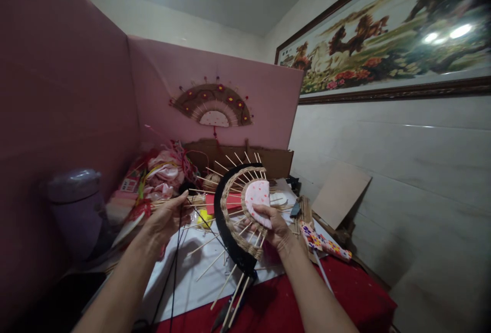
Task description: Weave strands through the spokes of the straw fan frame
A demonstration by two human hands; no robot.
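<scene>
My right hand (274,226) grips a fan-shaped weaving by its half-round pink padded center (258,199), which has red spots. Thin wooden sticks (209,244) radiate from it, crossed by a tan braided band (229,220) and a wider black woven band (221,216). My left hand (169,220) is left of the weaving, fingertips pinched on a black cord (178,251). One stretch of the cord runs toward the black band's lower end; other strands hang down. Scissors (226,312) lie under the lower sticks, partly hidden.
A finished fan (215,98) is pinned on the pink board (264,97). Pink and red fabric (164,169) is heaped at left near a purple container (76,210). A flowered roll (326,243) lies right, on the red tablecloth (356,292). White paper (184,292) lies beneath my hands.
</scene>
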